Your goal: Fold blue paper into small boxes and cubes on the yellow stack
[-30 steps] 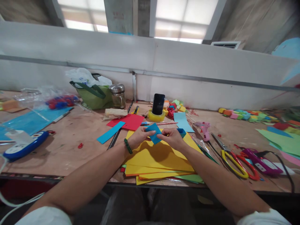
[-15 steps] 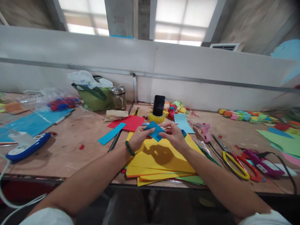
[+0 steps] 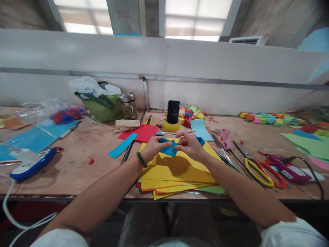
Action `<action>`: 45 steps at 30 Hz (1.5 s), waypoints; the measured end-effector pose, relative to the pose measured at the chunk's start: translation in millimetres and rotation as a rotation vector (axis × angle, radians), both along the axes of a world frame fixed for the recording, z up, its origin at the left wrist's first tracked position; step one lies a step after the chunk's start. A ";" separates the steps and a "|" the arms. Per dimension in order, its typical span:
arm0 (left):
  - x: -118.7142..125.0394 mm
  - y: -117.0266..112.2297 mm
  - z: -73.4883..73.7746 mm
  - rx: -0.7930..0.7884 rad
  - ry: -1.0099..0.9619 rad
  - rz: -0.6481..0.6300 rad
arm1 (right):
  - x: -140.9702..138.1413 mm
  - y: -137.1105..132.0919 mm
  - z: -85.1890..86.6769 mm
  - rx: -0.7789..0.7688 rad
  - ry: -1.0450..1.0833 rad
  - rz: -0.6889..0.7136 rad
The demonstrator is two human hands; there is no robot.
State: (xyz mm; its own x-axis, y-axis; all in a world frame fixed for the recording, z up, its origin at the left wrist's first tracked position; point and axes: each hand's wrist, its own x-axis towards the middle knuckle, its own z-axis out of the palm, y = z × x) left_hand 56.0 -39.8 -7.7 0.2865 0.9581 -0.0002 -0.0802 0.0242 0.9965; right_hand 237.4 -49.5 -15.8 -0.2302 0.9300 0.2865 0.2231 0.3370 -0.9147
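Note:
Both my hands meet over a stack of yellow paper sheets [image 3: 177, 168] at the table's front edge. My left hand [image 3: 153, 148], with a green bead bracelet at the wrist, pinches the left side of a small blue paper piece [image 3: 168, 149]. My right hand [image 3: 189, 145] pinches its right side. The blue piece looks folded and sits low, just above the yellow sheets. A small blue paper shape [image 3: 200, 140] pokes out behind my right hand.
A phone [image 3: 173, 112] stands in a yellow tape roll behind my hands. A red sheet [image 3: 142, 132], blue strip [image 3: 123, 144] and light blue sheet [image 3: 201, 130] lie nearby. Scissors [image 3: 257, 167] and a glue gun [image 3: 225, 136] lie right; a green bag [image 3: 101, 104] and jar [image 3: 129, 104] stand back left.
The blue piece went from raised and diamond-shaped to lower and flatter between my fingers. Both hands stayed pinched on it, just above the yellow stack.

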 end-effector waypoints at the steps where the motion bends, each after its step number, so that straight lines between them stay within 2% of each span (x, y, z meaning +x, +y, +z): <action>1: 0.6 -1.1 1.1 0.016 -0.013 0.006 | -0.7 -0.5 0.3 -0.025 0.013 0.015; 5: 3.5 -6.6 5.0 0.016 -0.131 0.046 | -4.2 -0.3 0.5 -0.134 0.073 0.061; 9: 3.5 -5.0 5.5 -0.026 -0.214 0.130 | -6.2 1.9 0.2 -0.090 0.150 0.003; 13: 0.8 1.9 2.6 -0.003 -0.233 0.207 | -9.7 0.5 -2.5 -0.065 0.199 -0.011; 16: 1.9 2.1 1.0 0.017 -0.221 0.200 | -11.3 -1.0 -4.8 -0.102 0.198 0.008; 21: 5.3 -8.2 11.2 -0.026 -0.198 0.182 | -12.5 -6.3 3.8 -0.054 0.085 0.042; 25: -4.3 -13.7 23.9 0.012 -0.107 0.181 | -19.8 -26.5 19.7 0.043 -0.229 0.055; 28: -11.4 -10.3 22.9 0.040 -0.022 0.063 | -13.4 -44.0 33.7 0.155 -0.575 0.158; 30: -11.3 -7.1 16.9 0.023 0.123 -0.148 | 6.2 -54.2 45.5 0.219 -0.708 0.150; 32: -7.8 -5.9 8.4 0.113 0.299 -0.304 | 37.8 -63.6 56.3 0.218 -0.761 0.011; 34: -2.7 -6.2 -1.1 0.279 0.483 -0.376 | 73.6 -71.8 60.0 0.168 -0.844 -0.164; 36: 2.4 -6.4 -10.3 0.433 0.632 -0.406 | 104.3 -78.0 51.9 0.078 -0.974 -0.338; 40: 8.2 -5.9 -18.4 0.628 0.756 -0.457 | 133.9 -84.1 10.2 -0.088 -1.204 -0.594; 43: 5.5 -7.1 -11.4 0.808 0.813 -0.269 | 138.2 -84.7 -17.4 -0.146 -1.264 -0.689; 45: 1.2 -8.4 -4.7 0.799 0.877 -0.219 | 139.9 -84.7 -26.7 -0.173 -1.275 -0.701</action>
